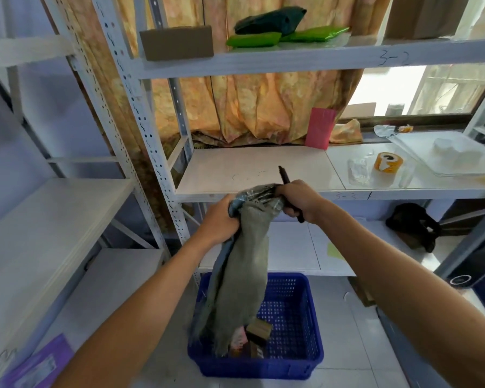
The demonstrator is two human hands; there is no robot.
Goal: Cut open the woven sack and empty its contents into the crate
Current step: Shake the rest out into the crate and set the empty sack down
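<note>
A grey-green woven sack (242, 273) hangs upside down over a blue perforated crate (294, 362) on the floor. My left hand (219, 219) grips one upper corner of the sack. My right hand (298, 198) grips the other corner together with a black cutter (284, 175), whose tip points up. The sack's open lower end reaches into the crate, where small boxes (256, 336) lie partly under it.
White metal shelving (263, 169) stands right behind the sack. On its shelf lie a roll of yellow tape (387, 163) and a pink card (319, 127). A black bag (413, 225) sits on the lower shelf. Another rack is at the left.
</note>
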